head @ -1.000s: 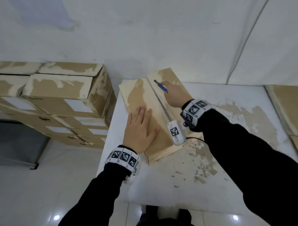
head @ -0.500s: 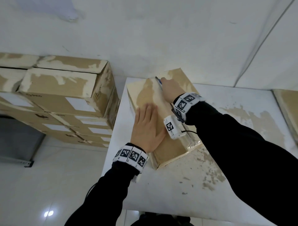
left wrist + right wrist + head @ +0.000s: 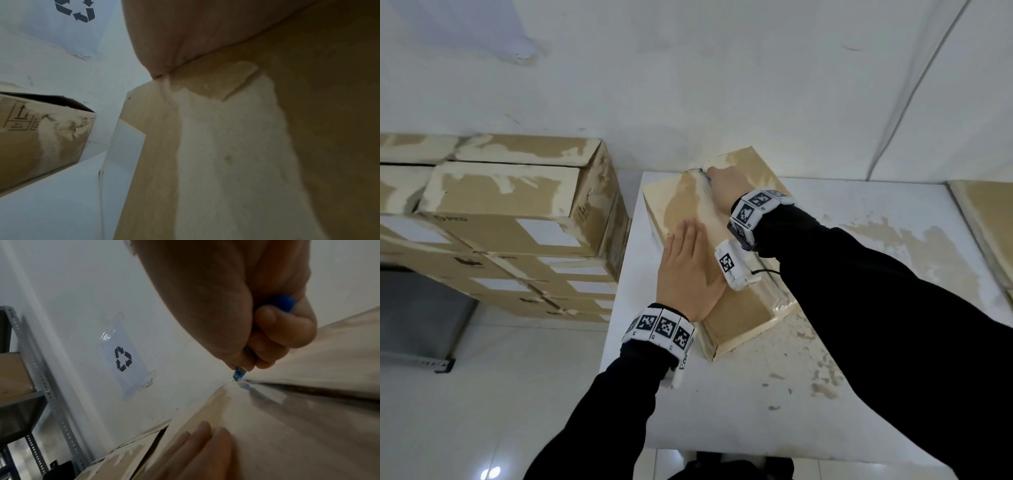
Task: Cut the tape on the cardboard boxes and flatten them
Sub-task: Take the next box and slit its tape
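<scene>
A brown cardboard box (image 3: 736, 315) with a taped centre seam (image 3: 700, 198) lies on the white table (image 3: 756, 411). My left hand (image 3: 688, 274) lies flat on the box's top, fingers straight, pressing it down. My right hand (image 3: 722, 185) grips a blue utility knife (image 3: 239, 374) at the far end of the seam. The blade tip touches the tape at the box's far edge. In the head view the knife (image 3: 707, 176) is almost hidden by the hand. The left wrist view shows only my palm (image 3: 185, 32) on the cardboard (image 3: 226, 162).
A stack of sealed cardboard boxes (image 3: 500, 212) stands left of the table, close to its edge. More cardboard (image 3: 986, 222) lies at the table's right end. A white wall (image 3: 688, 68) with a recycling sign (image 3: 123, 358) rises right behind the box. Grey metal shelving (image 3: 30, 369) stands left.
My right hand has moved the knife along the seam away from me, from above the box's middle to its far edge. The left hand stays flat on the box.
</scene>
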